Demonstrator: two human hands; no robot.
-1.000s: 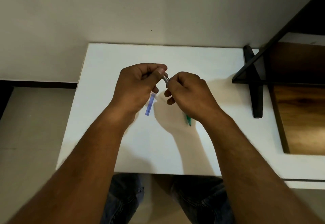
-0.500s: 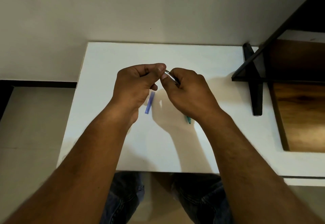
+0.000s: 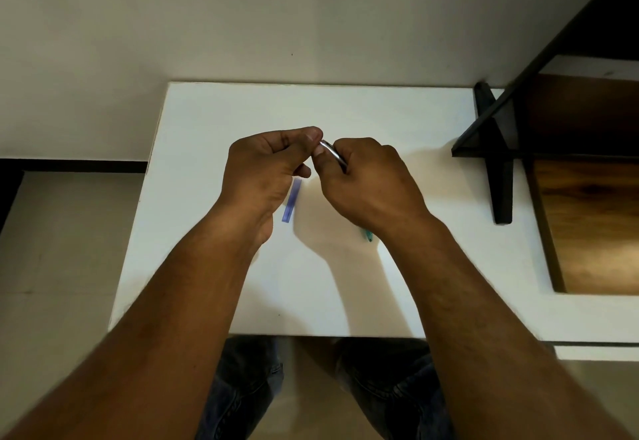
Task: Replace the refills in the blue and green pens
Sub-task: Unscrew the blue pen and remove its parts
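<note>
— What do we have our hands on, up at the twelve o'clock side of the counter (image 3: 214, 149)?

— A thin silvery pen part (image 3: 332, 153). Our left hand (image 3: 268, 171) pinches its upper tip between thumb and forefinger, and our right hand (image 3: 368, 183) is curled shut around the lower length. We grip both ends so we can twist or pull them against each other, probably to part or join the piece.

— And the blue pen?

— A blue barrel (image 3: 292, 201) lies flat on the counter just below our left fingers, near six o'clock of them. We judge it is parked close so it can be picked up quickly.

— The green pen (image 3: 367, 235)?

— Only a green tip shows, peeking from under our right wrist at about five o'clock. The rest is hidden.

— Is a refill in either one?

— We cannot tell from here.
</note>
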